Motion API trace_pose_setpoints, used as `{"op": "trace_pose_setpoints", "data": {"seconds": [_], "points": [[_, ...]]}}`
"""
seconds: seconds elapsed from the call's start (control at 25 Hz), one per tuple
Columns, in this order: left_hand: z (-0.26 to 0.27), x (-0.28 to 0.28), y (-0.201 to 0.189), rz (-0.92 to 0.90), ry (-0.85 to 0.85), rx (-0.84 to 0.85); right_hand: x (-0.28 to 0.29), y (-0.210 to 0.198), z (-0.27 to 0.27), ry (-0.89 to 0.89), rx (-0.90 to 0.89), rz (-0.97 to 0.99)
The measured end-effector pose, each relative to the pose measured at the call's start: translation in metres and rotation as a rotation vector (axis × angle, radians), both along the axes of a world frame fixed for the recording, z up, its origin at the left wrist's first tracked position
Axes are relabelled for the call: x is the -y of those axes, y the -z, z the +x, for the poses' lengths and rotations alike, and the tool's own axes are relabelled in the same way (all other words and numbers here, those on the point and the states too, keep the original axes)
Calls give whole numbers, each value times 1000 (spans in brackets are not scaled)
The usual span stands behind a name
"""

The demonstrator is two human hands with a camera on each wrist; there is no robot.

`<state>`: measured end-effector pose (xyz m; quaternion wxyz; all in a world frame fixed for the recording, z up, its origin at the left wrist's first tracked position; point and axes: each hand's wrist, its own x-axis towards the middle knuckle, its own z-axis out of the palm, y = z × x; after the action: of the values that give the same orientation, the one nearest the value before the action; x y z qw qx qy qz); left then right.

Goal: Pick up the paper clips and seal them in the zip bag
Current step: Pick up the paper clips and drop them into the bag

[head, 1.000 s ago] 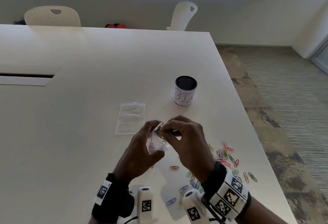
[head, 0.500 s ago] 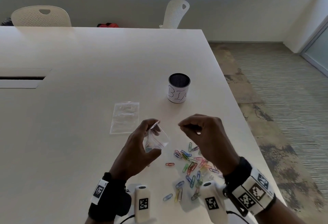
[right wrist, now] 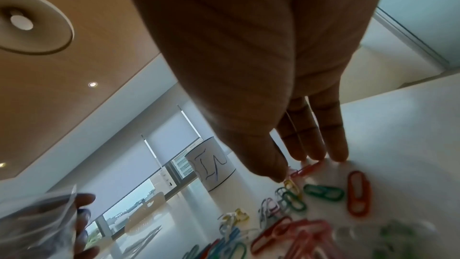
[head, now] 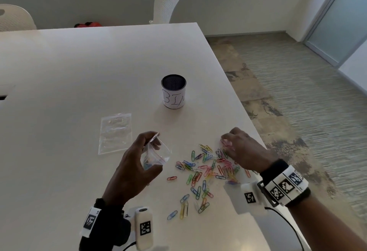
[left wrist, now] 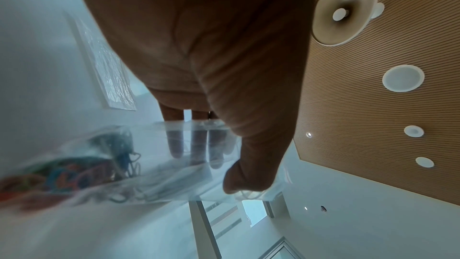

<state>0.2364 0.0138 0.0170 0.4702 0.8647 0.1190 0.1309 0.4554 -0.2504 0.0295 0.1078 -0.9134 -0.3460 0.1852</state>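
Left hand point(head: 132, 168): raised above the white table point(head: 69, 76), thumb and fingers curled round a small clear zip bag point(head: 156, 156) with a red seal line; mouth open, a few coloured clips inside, seen in the left wrist view.

Right hand point(head: 243, 149): lowered at the far right edge of the pile, thumb and fingertips point(right wrist: 338, 157) closing on a red paper clip point(right wrist: 305, 170) lying on the table; whether the clip is truly pinched cannot be told.

Paper clips point(head: 206, 173): many, mixed colours, scattered on the table between the two hands and nearer the person.

Second zip bag point(head: 115, 133): flat, left of the held bag.

Mesh cup point(head: 174, 94): upright, with a handwritten paper label, far of the clips.
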Motion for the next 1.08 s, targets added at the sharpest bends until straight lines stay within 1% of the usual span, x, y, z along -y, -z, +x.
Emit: {"op": "trace_pose_setpoints", "data": {"seconds": [0.08, 0.16, 0.24, 0.4, 0.56, 0.8, 0.96, 1.08], "points": [[-1, 1, -1, 15, 0, 14, -5, 4, -8, -8, -1, 31], [0, 1, -4, 19, 1, 13, -12, 0, -16, -11, -62, 74], [1, 1, -4, 18, 2, 6, -15, -7, -23, -42, -122, 75], [1, -1, -3, 24, 11, -3, -21, -13, -32, -87, -31, -38], [-1, -4, -3, 8, 30, 3, -36, -7, -45, -90, 11, 39], [-7, -12, -7, -37, 56, 24, -50, -2, -49, -42, 106, 33], [-7, -14, -8, -44, 82, 33, -49, -8, -43, -11, 82, 50], [-5, -13, -9, -40, 96, 31, -43, -10, -36, 45, 19, 145]]}}
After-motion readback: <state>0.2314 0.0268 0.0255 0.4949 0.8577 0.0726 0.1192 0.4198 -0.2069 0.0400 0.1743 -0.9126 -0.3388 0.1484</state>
